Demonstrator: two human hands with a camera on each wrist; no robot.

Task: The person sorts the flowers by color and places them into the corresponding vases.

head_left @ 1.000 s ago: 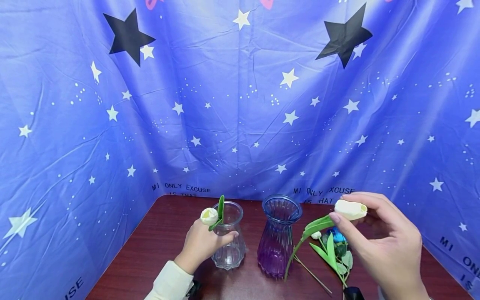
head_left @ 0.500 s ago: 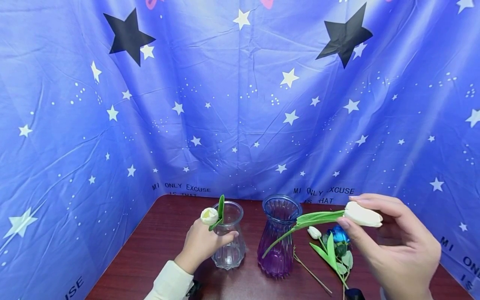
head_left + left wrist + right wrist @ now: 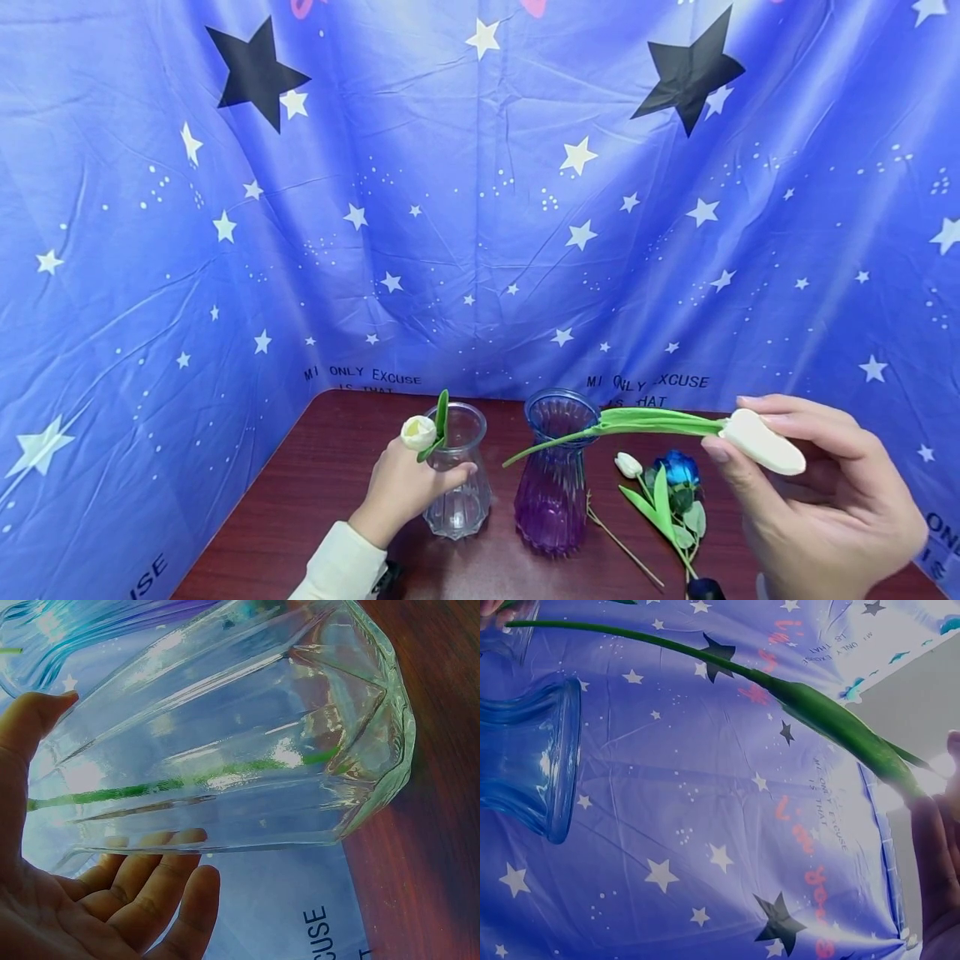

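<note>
In the head view my left hand (image 3: 412,483) grips a clear glass vase (image 3: 459,500) by its upper part, thumb on the near side. The left wrist view shows the thumb and fingers on both sides of the vase (image 3: 225,735), with a green stem inside. A white tulip (image 3: 417,432) with a green leaf stands in it. My right hand (image 3: 832,492) pinches another white tulip (image 3: 765,442) at its bloom, the stem pointing left, nearly level. In the head view that stem crosses before the rim of a blue-purple glass vase (image 3: 551,500).
On the dark red table (image 3: 285,508), right of the purple vase, lie a white tulip (image 3: 628,465), a blue rose (image 3: 677,473) and a thin stem (image 3: 626,546). A black object (image 3: 705,589) sits at the front edge. A blue starry cloth (image 3: 450,250) hangs behind.
My right hand has moved to the right with the tulip and tipped it, so its stem swung up from hanging down to nearly level. The left hand and both vases have stayed put.
</note>
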